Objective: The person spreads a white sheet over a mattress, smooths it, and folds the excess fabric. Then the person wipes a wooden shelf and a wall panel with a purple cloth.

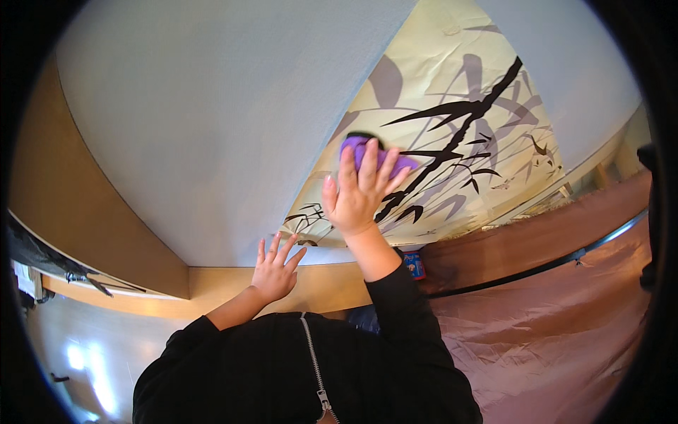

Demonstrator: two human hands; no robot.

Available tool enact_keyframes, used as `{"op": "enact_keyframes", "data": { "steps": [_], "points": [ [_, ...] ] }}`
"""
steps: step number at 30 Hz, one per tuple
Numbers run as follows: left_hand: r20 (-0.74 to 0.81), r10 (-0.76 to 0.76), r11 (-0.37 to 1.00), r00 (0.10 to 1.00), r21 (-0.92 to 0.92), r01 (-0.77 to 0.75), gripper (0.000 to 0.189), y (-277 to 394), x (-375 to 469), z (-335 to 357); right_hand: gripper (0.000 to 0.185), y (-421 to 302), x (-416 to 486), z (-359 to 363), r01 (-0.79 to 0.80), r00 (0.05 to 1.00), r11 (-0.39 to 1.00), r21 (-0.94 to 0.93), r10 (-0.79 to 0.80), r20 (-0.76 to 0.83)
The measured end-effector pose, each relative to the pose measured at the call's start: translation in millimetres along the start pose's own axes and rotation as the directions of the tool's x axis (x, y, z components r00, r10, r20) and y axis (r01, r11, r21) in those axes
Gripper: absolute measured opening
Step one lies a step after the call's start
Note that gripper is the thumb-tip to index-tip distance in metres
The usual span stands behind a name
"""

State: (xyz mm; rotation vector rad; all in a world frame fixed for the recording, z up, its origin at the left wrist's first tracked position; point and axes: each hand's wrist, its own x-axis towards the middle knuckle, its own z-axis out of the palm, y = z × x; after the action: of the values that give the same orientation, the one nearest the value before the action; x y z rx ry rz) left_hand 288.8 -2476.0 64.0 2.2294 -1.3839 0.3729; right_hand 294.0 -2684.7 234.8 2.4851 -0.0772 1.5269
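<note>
My right hand [360, 199] presses on a purple cloth or pad [365, 151] with a black edge, its fingers spread over it. The pad lies against a cream sheet printed with black and grey bamboo [450, 212]. My left hand [275, 270] is lower and to the left, fingers apart, by the lower corner of the printed sheet, with nothing in it. Whether its fingertips touch the surface, I cannot tell. A plain pale grey-blue surface [201, 122] borders the sheet on the left, and more of it shows at the upper right.
A wooden panel [106, 212] stands at the left and a wooden ledge [228, 281] runs before me. Pinkish-brown fabric [529, 344] with a dark rail [508, 275] spreads at the right. A blue and red container [414, 265] sits beside my right forearm.
</note>
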Motion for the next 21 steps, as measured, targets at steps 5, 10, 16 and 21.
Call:
{"op": "enact_keyframes", "data": {
  "steps": [5, 10, 16, 21],
  "points": [
    [0.037, -0.039, 0.999, 0.999, -0.02, 0.04, 0.064, 3.6, -2.6, 4.4, 0.066, -21.9, -46.5, 25.8, 0.284, 0.958, 0.956, -0.078, -0.287, -0.029],
    [0.012, -0.124, 0.988, 0.992, -0.088, 0.125, 0.054, 2.1, -16.4, 9.8, 0.064, -31.4, -156.0, 46.9, 0.504, 0.855, 0.858, -0.101, -0.479, 0.201],
    [-0.09, -0.237, 0.964, 0.967, -0.145, 0.222, 0.042, 1.3, -37.0, 10.4, 0.062, -18.5, -118.7, 33.2, 0.421, 0.888, 0.907, 0.024, -0.418, 0.195],
    [-0.169, -0.257, 0.955, 0.951, -0.192, 0.224, 0.033, 12.3, -33.8, 18.3, 0.063, -31.8, -88.8, 41.0, 0.277, 0.948, 0.956, 0.092, -0.287, 0.133]
  ]
}}
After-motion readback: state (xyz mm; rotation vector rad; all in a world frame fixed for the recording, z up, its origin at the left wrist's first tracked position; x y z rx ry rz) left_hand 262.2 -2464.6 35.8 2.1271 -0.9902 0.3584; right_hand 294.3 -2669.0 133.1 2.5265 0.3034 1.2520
